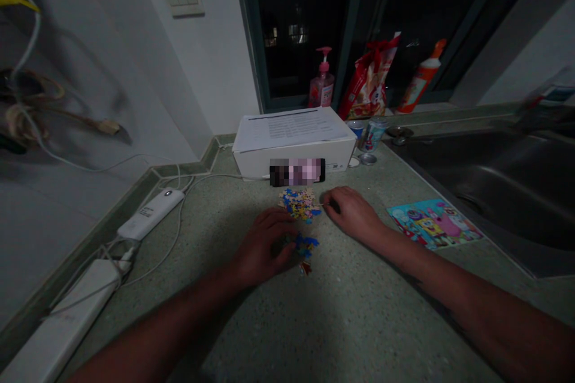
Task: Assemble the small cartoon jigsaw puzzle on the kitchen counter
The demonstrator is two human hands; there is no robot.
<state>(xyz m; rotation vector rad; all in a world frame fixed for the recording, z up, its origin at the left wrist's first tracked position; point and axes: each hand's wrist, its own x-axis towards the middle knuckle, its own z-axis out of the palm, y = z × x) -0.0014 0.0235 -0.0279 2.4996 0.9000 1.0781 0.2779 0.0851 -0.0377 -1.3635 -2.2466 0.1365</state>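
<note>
From my remote seat, the left forearm (166, 317) looms closest, ending in the left hand (263, 248), thumb and fingers apart. I see blue puzzle pieces (307, 244) just right of that thumb tip, a brown piece (306, 267) nearer me. The puzzle heap (300, 203) lies between both hands' fingers; the right hand (353, 210) curls beside it, whether gripping I cannot tell.

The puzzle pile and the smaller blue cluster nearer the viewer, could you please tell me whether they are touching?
Apart: the head view shows counter between the puzzle pile and blue cluster.
</note>
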